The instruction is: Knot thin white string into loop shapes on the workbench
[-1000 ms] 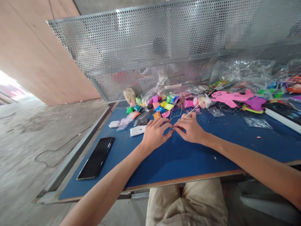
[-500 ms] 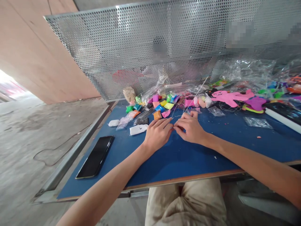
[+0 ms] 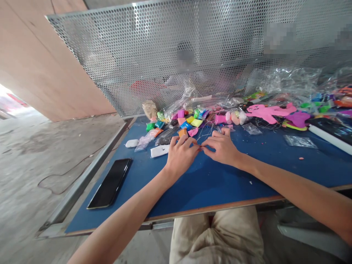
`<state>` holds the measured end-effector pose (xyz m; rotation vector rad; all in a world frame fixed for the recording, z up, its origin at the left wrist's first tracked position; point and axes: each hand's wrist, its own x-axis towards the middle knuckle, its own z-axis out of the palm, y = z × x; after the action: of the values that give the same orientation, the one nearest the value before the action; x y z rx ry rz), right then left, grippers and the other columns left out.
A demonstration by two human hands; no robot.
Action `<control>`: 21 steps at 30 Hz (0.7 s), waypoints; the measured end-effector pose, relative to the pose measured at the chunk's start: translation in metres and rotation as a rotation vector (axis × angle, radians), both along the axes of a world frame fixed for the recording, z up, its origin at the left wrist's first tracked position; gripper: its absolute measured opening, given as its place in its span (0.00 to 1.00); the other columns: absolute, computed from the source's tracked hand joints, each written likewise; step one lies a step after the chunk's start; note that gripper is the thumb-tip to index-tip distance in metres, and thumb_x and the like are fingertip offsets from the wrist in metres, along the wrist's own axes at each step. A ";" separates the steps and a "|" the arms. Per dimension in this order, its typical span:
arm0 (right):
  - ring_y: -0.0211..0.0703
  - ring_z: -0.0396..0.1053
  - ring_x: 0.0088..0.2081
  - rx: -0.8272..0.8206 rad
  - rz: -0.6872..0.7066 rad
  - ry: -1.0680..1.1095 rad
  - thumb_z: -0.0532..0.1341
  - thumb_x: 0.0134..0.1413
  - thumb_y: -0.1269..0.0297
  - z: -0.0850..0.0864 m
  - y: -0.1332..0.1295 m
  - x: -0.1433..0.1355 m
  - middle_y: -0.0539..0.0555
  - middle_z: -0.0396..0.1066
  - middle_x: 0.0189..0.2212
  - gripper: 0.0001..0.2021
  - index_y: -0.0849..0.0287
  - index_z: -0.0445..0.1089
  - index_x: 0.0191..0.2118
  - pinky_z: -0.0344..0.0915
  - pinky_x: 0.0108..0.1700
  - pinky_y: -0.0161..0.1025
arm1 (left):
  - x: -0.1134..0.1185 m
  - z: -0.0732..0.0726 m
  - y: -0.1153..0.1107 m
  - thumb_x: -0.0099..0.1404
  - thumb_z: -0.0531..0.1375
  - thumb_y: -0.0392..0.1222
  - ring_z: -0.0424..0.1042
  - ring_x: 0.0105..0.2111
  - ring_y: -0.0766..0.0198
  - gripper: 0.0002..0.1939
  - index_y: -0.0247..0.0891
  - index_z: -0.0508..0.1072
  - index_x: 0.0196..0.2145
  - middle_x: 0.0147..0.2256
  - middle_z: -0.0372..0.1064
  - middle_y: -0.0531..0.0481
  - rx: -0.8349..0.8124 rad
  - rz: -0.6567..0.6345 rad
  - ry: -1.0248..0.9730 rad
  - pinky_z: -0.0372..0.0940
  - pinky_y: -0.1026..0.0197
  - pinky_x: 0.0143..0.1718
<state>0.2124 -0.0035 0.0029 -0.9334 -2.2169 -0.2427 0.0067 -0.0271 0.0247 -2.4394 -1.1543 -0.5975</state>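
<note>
My left hand [image 3: 181, 156] and my right hand [image 3: 222, 147] meet over the blue table, fingertips nearly touching. Both are closed in a pinch on a thin wire [image 3: 206, 124], which curves up in a loose loop just behind the fingers. The exact spot where it is gripped is too small to make out. Just left of my left hand lies a white packet [image 3: 159, 151], partly covered by it. An orange packet [image 3: 183, 132] and a pink packet [image 3: 193, 132] are close behind the fingers.
A black phone [image 3: 110, 183] lies at the left, near a white oval case [image 3: 132, 143]. Coloured clay packets [image 3: 186, 125] and plastic bags line the back below a perforated metal panel [image 3: 154, 55]. To the right are a pink figure [image 3: 265, 112] and a dark, white-edged box [image 3: 334, 134].
The long end of the wire that stuck up toward the back right no longer shows, and its loop has changed shape. My left hand has shifted slightly left, its fingers more bent.
</note>
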 end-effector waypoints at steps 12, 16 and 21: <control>0.43 0.65 0.35 -0.129 0.125 -0.047 0.60 0.66 0.59 -0.005 0.007 0.009 0.50 0.77 0.29 0.09 0.55 0.75 0.36 0.46 0.45 0.47 | -0.012 -0.012 0.020 0.67 0.62 0.47 0.73 0.40 0.62 0.08 0.46 0.79 0.41 0.43 0.75 0.52 -0.468 -0.152 -0.246 0.66 0.59 0.42; 0.42 0.66 0.34 -0.169 0.186 -0.022 0.61 0.65 0.58 -0.005 0.010 0.012 0.49 0.74 0.29 0.09 0.54 0.75 0.37 0.49 0.46 0.45 | -0.013 -0.013 0.021 0.67 0.62 0.47 0.73 0.35 0.65 0.09 0.44 0.79 0.41 0.42 0.75 0.52 -0.626 -0.203 -0.366 0.68 0.63 0.39; 0.42 0.66 0.30 -0.109 0.197 -0.056 0.61 0.65 0.56 -0.005 0.015 0.016 0.49 0.68 0.25 0.12 0.58 0.70 0.46 0.54 0.43 0.41 | -0.010 -0.010 0.018 0.69 0.60 0.43 0.74 0.45 0.61 0.08 0.43 0.78 0.41 0.44 0.76 0.50 -0.532 -0.236 -0.315 0.67 0.59 0.49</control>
<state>0.2287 0.0111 -0.0023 -0.7655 -2.3749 -0.0580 -0.0033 -0.0089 0.0148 -3.0468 -1.2826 -0.8602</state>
